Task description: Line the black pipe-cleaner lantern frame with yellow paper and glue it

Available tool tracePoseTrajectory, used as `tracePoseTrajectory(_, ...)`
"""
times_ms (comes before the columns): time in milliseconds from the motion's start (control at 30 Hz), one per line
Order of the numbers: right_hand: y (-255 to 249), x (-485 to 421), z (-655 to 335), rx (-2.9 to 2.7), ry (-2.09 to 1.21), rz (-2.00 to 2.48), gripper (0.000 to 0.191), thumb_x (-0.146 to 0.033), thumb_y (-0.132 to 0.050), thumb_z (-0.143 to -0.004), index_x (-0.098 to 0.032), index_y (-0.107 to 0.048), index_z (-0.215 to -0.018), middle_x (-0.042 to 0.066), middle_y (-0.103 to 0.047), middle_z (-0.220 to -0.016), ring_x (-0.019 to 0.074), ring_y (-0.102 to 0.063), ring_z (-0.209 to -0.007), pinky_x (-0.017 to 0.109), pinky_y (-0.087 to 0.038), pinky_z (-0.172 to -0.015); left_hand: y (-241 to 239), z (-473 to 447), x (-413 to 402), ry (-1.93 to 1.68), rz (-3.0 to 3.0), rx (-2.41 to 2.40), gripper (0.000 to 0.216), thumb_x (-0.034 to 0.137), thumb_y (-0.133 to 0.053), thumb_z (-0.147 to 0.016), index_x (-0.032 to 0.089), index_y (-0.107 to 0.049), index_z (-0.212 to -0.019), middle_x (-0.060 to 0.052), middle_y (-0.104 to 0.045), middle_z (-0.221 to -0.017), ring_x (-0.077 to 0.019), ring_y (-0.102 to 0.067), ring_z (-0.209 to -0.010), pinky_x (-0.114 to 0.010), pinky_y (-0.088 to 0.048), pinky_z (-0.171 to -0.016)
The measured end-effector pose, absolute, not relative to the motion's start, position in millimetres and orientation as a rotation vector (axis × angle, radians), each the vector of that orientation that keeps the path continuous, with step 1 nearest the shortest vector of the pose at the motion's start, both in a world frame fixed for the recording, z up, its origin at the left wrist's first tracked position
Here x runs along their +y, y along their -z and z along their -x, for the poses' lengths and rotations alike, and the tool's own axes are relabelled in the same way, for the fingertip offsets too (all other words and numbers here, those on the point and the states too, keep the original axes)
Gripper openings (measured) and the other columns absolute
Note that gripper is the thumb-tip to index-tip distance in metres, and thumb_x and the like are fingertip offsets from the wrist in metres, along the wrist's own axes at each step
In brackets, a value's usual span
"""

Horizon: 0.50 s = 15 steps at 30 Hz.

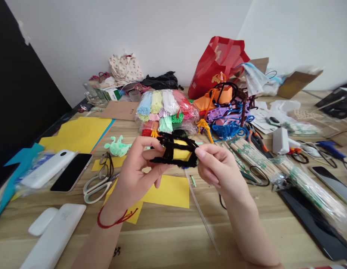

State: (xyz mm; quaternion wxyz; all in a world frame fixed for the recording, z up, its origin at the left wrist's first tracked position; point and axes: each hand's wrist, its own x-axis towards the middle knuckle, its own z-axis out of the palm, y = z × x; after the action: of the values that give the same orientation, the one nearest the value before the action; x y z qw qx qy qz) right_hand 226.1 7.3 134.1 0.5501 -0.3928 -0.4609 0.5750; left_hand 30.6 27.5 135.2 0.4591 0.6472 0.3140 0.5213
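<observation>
Both hands hold up a small yellow paper roll wrapped in a cage of black pipe cleaners above the wooden table. My left hand, with a red string on its wrist, grips the roll's left end, fingers curled around it. My right hand pinches the black pipe cleaner at the roll's right end between thumb and forefinger. A yellow paper sheet lies on the table just below the hands.
White-handled scissors, glasses, a black phone and white cases lie at left. A bag of coloured pipe cleaners, a red bag, pipe-cleaner figures and bundled sticks crowd the back and right.
</observation>
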Motion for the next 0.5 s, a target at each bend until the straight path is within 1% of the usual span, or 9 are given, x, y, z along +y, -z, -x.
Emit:
tracePoseTrajectory(133, -135.6, 7.3, -228.4, -1.119, -1.366, 0.906, 0.036, -0.050, -0.075, -0.084, -0.019, -0.063, -0.072, -0.013, -0.032, -0.035, 0.0023, -0.018, -0.029, 0.019, -0.011, -0.033, -136.8, -33.4, 28.6, -1.278, -1.498, 0.770, 0.040, 0.022, -0.084, -0.076, 0.026, -0.048, -0.093, 0.009, -0.068, -0.069, -0.0063, -0.051, -0.031, -0.016, -0.040, -0.029)
tracePoseTrajectory(200, -136.3, 7.1, -230.4, -1.164, -1.368, 0.929, 0.035, -0.050, -0.080, -0.078, -0.019, -0.064, -0.077, -0.013, -0.035, -0.035, 0.0024, -0.021, -0.029, 0.018, -0.011, -0.032, -136.9, -34.1, 28.6, -1.320, -1.489, 0.806, 0.038, 0.025, -0.084, -0.077, 0.026, -0.048, -0.092, 0.010, -0.067, -0.066, -0.0063, -0.051, -0.031, -0.016, -0.038, -0.028)
tracePoseTrajectory(267, -136.5, 6.6, -232.1, -1.222, -1.367, 0.970, 0.038, -0.045, -0.088, -0.070, -0.019, -0.064, -0.083, -0.013, -0.040, -0.036, 0.0024, -0.024, -0.029, 0.017, -0.013, -0.032, -136.6, -34.9, 27.7, -1.373, -1.489, 0.837, 0.036, 0.027, -0.082, -0.079, 0.026, -0.048, -0.091, 0.010, -0.065, -0.065, -0.0056, -0.050, -0.031, -0.016, -0.036, -0.028)
tracePoseTrajectory(300, -136.4, 6.4, -232.6, -1.252, -1.367, 0.981, 0.039, -0.042, -0.089, -0.068, -0.019, -0.063, -0.085, -0.013, -0.043, -0.037, 0.0024, -0.026, -0.029, 0.016, -0.015, -0.032, -136.2, -35.4, 27.1, -1.389, -1.494, 0.842, 0.035, 0.026, -0.082, -0.080, 0.026, -0.048, -0.091, 0.011, -0.064, -0.066, -0.0052, -0.050, -0.032, -0.016, -0.037, -0.029)
tracePoseTrajectory(333, -136.2, 6.0, -232.7, -1.274, -1.367, 0.984, 0.038, -0.040, -0.089, -0.069, -0.019, -0.062, -0.086, -0.013, -0.044, -0.037, 0.0024, -0.028, -0.029, 0.016, -0.016, -0.032, -135.7, -35.9, 26.4, -1.396, -1.501, 0.839, 0.035, 0.025, -0.082, -0.080, 0.026, -0.048, -0.091, 0.011, -0.064, -0.067, -0.0050, -0.051, -0.032, -0.016, -0.038, -0.030)
tracePoseTrajectory(433, -135.3, 5.1, -231.1, -1.293, -1.378, 0.958, 0.031, -0.041, -0.081, -0.080, -0.020, -0.060, -0.087, -0.013, -0.047, -0.037, 0.0034, -0.032, -0.026, 0.014, -0.017, -0.029, -134.0, -37.7, 24.9, -1.397, -1.526, 0.813, 0.036, 0.021, -0.081, -0.080, 0.026, -0.048, -0.093, 0.012, -0.062, -0.067, -0.0051, -0.053, -0.036, -0.015, -0.042, -0.033)
tracePoseTrajectory(500, -134.9, 4.5, -229.1, -1.276, -1.374, 0.938, 0.029, -0.040, -0.080, -0.081, -0.020, -0.059, -0.087, -0.012, -0.049, -0.037, 0.0039, -0.035, -0.025, 0.013, -0.019, -0.028, -133.2, -38.9, 24.6, -1.415, -1.536, 0.783, 0.037, 0.018, -0.079, -0.081, 0.026, -0.047, -0.095, 0.012, -0.061, -0.068, -0.0049, -0.055, -0.039, -0.014, -0.045, -0.036)
